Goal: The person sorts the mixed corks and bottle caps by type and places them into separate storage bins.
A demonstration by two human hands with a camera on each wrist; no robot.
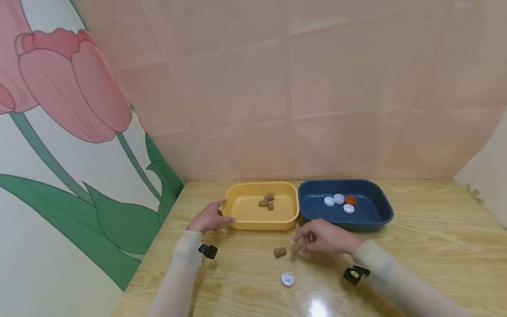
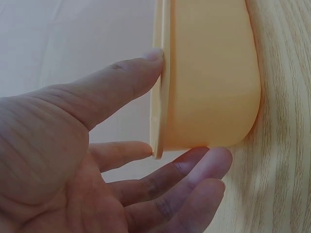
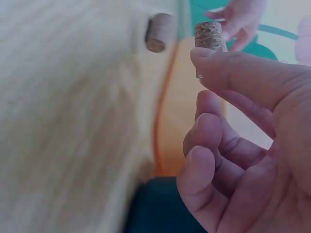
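Note:
My right hand (image 1: 328,237) pinches a cork (image 3: 209,36) between thumb and index finger, just above the table. The other fingers are loosely bent, as the right wrist view shows. A second cork (image 1: 280,252) lies on the table to the left of that hand. At the left end of the yellow tray (image 1: 241,204), my left hand (image 1: 208,218) touches the rim with its thumb and a finger. Its remaining fingers extend beside the tray wall (image 2: 214,73). Several corks (image 1: 263,203) lie inside this tray.
A dark blue tray (image 1: 368,213) stands right of the yellow one and holds several white bottle caps (image 1: 329,201) and one orange cap (image 1: 350,200). Another white cap (image 1: 287,279) lies on the wooden table (image 1: 431,246) nearer me. A pink cloth (image 1: 317,110) hangs behind.

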